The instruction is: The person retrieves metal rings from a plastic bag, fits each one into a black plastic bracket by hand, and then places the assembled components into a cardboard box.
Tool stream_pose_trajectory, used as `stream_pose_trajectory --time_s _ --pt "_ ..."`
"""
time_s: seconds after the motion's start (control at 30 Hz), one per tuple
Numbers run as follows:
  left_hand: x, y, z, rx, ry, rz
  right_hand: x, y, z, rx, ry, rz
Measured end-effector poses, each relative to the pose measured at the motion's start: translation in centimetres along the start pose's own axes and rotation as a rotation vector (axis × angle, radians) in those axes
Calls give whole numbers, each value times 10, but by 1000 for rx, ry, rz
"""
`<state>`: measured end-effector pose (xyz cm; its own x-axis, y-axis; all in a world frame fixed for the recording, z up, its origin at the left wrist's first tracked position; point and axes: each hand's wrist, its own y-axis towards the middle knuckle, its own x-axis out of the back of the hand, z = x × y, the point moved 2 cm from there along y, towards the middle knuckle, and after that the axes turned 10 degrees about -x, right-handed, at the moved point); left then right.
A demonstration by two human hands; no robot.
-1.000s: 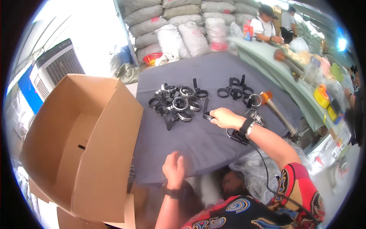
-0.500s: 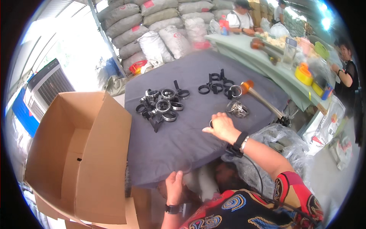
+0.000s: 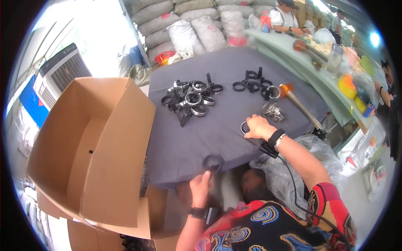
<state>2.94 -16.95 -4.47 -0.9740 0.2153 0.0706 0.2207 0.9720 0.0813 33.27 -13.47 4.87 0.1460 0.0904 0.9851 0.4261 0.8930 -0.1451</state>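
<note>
My left hand is at the table's near edge, its fingers closed on a black ring-shaped part that stands out beyond the thumb. Farther right, over the cloth, my right hand pinches a thin silver ring. Just beyond it lie several loose silver rings in a heap. A pile of black ring parts with stems, many with silver rings on them, sits left of centre. Another group of black ring parts lies at the far right, with a silver ring beside it.
A mallet with an orange head lies on the grey-covered table. An open cardboard box stands at the left. Clear plastic bags hang at the right. Co-workers sit by the green-covered table; stacked sacks line the back.
The view has shifted, so the table sits further right and higher. My left hand has come slightly forward, its black ring now plainer. The silver ring in my right hand shows more.
</note>
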Motion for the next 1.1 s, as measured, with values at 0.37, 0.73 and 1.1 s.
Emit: stream_pose_trajectory --time_s 0.37,0.73,1.1 --pt "3 6 14 9 -279 102 10 -51 102 935 209 168" --pt "3 7 16 71 -347 101 3 -43 134 1090 21 336" --pt "11 5 6 47 -223 74 -11 -42 138 1324 82 29"
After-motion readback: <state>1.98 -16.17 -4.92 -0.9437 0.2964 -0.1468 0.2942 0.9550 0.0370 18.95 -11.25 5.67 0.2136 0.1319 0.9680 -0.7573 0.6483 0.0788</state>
